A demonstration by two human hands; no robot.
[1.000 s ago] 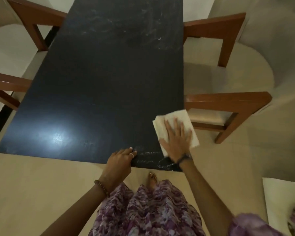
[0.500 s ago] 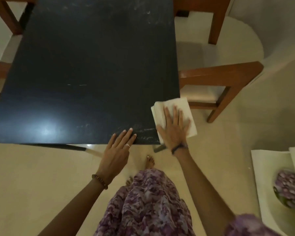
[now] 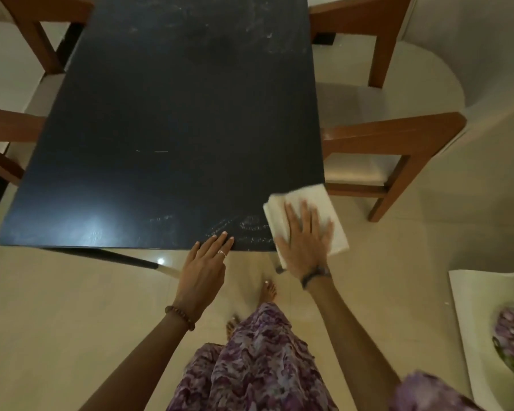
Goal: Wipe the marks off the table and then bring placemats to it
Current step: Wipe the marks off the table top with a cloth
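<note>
Table (image 3: pixel 175 114) corner: right hand (image 3: pixel 304 241), fingers flat and spread, presses the cloth (image 3: pixel 324 197) beside chalky marks (image 3: pixel 244 229); left hand (image 3: pixel 204 266) rests straight-fingered on the edge.

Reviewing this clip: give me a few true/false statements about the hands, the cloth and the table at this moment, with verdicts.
1. The right hand presses flat on a white cloth at the table's near right corner. True.
2. The left hand grips a spray bottle. False: it holds nothing; its straight fingers rest on the near edge of the black table.
3. White marks show on the tabletop between the two hands. True.
4. The far end of the tabletop is free of marks. False: pale smears show there.
5. Placemats are laid on the table. False: none lies on it.
</note>
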